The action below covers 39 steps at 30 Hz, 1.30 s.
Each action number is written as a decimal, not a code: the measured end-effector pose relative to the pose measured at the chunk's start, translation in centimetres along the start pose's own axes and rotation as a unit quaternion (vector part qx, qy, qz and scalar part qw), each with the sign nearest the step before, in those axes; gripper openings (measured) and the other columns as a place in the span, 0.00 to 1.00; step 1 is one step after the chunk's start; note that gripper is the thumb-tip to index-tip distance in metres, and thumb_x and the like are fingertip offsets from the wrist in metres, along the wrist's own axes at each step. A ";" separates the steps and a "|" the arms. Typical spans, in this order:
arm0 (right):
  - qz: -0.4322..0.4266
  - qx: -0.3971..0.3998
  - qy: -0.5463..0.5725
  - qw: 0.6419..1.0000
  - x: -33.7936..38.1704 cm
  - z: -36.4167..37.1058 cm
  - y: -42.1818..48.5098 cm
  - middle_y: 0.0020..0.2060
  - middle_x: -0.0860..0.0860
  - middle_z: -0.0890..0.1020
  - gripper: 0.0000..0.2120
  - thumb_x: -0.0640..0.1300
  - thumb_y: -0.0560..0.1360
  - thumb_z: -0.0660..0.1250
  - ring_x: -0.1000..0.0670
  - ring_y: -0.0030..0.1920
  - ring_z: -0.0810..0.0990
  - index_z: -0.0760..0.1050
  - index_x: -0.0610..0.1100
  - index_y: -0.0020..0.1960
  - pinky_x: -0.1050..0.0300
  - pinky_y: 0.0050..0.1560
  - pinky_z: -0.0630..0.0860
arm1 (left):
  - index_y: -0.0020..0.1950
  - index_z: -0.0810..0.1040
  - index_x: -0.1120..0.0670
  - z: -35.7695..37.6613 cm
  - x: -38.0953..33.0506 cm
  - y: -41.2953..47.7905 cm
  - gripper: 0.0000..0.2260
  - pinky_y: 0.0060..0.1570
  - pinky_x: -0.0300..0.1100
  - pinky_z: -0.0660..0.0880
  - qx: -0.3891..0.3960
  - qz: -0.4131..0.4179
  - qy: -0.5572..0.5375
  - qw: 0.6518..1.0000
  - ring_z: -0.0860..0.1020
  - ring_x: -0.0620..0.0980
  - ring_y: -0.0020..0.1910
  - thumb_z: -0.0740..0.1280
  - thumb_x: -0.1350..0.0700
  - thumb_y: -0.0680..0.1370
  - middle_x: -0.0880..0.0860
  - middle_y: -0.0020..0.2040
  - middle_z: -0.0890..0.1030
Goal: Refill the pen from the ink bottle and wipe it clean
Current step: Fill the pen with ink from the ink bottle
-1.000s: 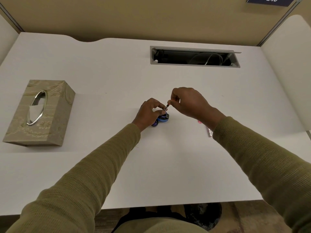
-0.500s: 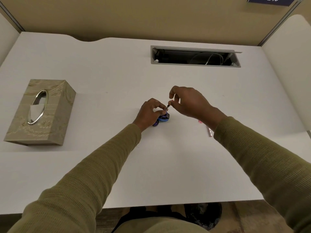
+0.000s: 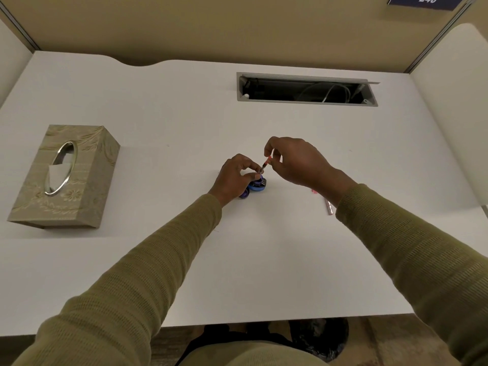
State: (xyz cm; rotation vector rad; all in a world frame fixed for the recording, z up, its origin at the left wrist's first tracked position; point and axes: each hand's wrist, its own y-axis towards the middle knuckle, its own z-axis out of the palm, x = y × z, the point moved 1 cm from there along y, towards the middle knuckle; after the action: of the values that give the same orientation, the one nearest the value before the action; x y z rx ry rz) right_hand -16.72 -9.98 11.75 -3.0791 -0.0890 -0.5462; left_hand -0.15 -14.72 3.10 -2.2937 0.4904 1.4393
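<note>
A small blue ink bottle (image 3: 257,186) stands open in the middle of the white desk (image 3: 264,260). My left hand (image 3: 235,178) curls around its left side, thumb and forefinger pinching the lower end of a thin pen part (image 3: 264,165) that stands tilted in the bottle's mouth. My right hand (image 3: 293,161) pinches the red top end of that part. A purple cap (image 3: 245,193) lies beside the bottle under my left hand. A pinkish pen barrel (image 3: 328,207) lies on the desk, partly hidden by my right wrist.
A beige tissue box (image 3: 66,175) with a tissue showing stands at the left. A cable slot (image 3: 306,89) is cut into the desk at the back. White partitions rise on both sides. A dark bin (image 3: 319,336) sits under the front edge.
My right hand has lifted slightly and its fingers have shifted on the top of the pen part, so more of the part shows. My left hand stays at the bottle.
</note>
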 end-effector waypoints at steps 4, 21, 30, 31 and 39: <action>0.010 0.003 0.007 1.000 0.0 0.0 0.1 0.44 0.50 0.83 0.03 0.42 0.78 0.66 0.47 0.45 0.79 0.78 0.45 0.50 0.53 0.42 0.73 | 0.41 0.79 0.40 0.0 0.1 0.0 0.11 0.65 0.55 0.71 -0.004 0.003 -0.002 1.000 0.75 0.52 0.59 0.75 0.56 0.73 0.47 0.53 0.79; 0.003 0.000 0.008 1.000 0.4 -0.3 -0.2 0.40 0.51 0.81 0.08 0.48 0.78 0.69 0.48 0.40 0.76 0.76 0.44 0.50 0.55 0.38 0.68 | 0.43 0.80 0.43 0.0 0.0 -0.2 0.08 0.65 0.54 0.70 -0.006 0.007 -0.002 1.000 0.75 0.53 0.59 0.74 0.57 0.74 0.49 0.54 0.80; 0.020 0.002 0.007 1.000 0.4 -0.2 -0.2 0.39 0.50 0.81 0.10 0.50 0.78 0.68 0.47 0.40 0.77 0.76 0.43 0.47 0.53 0.39 0.71 | 0.45 0.81 0.46 0.1 -0.2 -0.3 0.06 0.64 0.53 0.70 -0.002 0.005 -0.001 1.000 0.75 0.52 0.59 0.74 0.57 0.74 0.48 0.54 0.79; 0.023 -0.002 0.006 1.000 0.4 -0.1 -0.2 0.38 0.50 0.81 0.11 0.51 0.78 0.68 0.47 0.39 0.77 0.76 0.43 0.46 0.53 0.38 0.71 | 0.45 0.81 0.45 0.1 -0.2 -0.3 0.07 0.64 0.52 0.70 -0.003 0.003 -0.002 1.000 0.75 0.52 0.59 0.75 0.57 0.74 0.48 0.54 0.79; 0.005 0.015 0.001 1.000 0.3 0.0 -0.5 0.43 0.50 0.82 0.06 0.44 0.77 0.67 0.48 0.42 0.78 0.76 0.46 0.54 0.55 0.39 0.70 | 0.46 0.82 0.47 0.1 -0.1 -0.3 0.05 0.64 0.48 0.69 -0.004 -0.005 -0.003 1.000 0.74 0.51 0.61 0.75 0.56 0.74 0.49 0.55 0.79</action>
State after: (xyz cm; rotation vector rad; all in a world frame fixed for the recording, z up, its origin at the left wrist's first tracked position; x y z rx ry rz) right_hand -16.49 -9.50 11.89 -3.0476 -0.0810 -0.5433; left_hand -0.08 -14.38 3.21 -2.2936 0.4716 1.4451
